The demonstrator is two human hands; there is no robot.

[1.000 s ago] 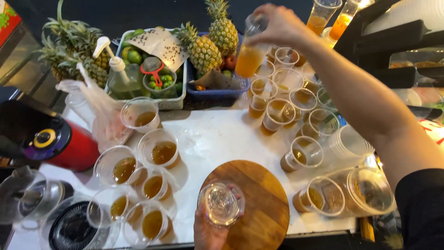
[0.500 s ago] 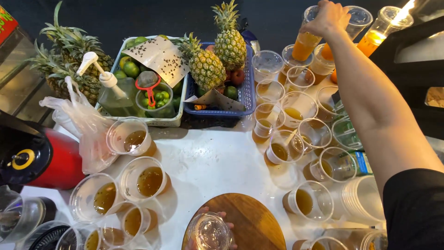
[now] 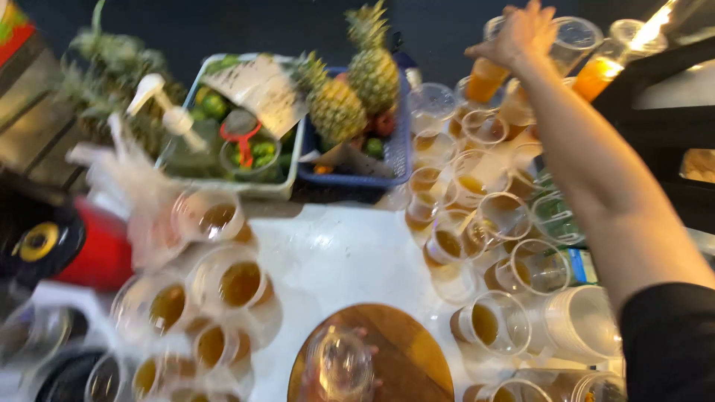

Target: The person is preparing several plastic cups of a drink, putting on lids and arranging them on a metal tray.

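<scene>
The right hand grips a cup of orange juice at the bench's far edge; the left hand holds an empty cup over the wooden board.

A white counter carries blurred plastic cups of amber drink, a round wooden board, seemingly two fruit baskets far back

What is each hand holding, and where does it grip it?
The right hand grips a plastic cup of orange drink around its rim. The left hand holds a clear empty cup from below, fingers round its lower part.
</scene>
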